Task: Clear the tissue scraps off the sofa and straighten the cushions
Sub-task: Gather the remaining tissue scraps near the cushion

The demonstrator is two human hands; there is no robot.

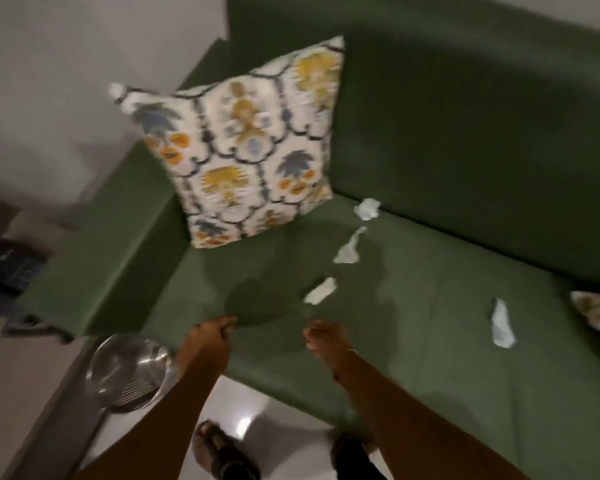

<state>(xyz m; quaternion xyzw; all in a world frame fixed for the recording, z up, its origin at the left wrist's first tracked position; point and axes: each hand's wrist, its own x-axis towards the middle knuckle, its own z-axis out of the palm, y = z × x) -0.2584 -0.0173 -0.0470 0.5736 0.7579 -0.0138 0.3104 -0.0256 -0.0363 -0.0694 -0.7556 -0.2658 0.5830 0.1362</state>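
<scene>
Tissue scraps point(349, 247) are all still lying on the sofa point(430, 358), so I'd say the clearing step has barely started. The nearest scrap point(321, 289) sits just ahead of the right hand point(326, 337), near it but not touching. Two more trail away beyond it in a rough line, ending with a crumpled scrap point(367, 208) far ahead, just beside the bottom corner of the patterned cushion point(253, 143). A long scrap point(503, 323) lies well off to the right of the right hand. There's also what looks like a stray scrap point(118, 93) at the cushion's top corner, far ahead of the left hand point(210, 336).

The cushion itself is tilted, propped in the corner between backrest and armrest point(111, 237), so it'll probably need squaring up later. A second cushion point(596, 313) pokes in at the right edge, mostly out of view.

Both arms are stretched forward and down, with the hands side by side over the front of the seat. Fingers on both look curled in, but it's too blurry to tell whether they're clenched, loose or pinching something. I can't see any tissue in either.

Next move, I reckon: right hand goes forward a bit and pinches that nearest scrap. It's light and flat against the fabric, so it needs a fingertip pinch.

A shiny metal bin point(129, 372) stands on the floor just left of the left hand, likely where the scraps go.
</scene>
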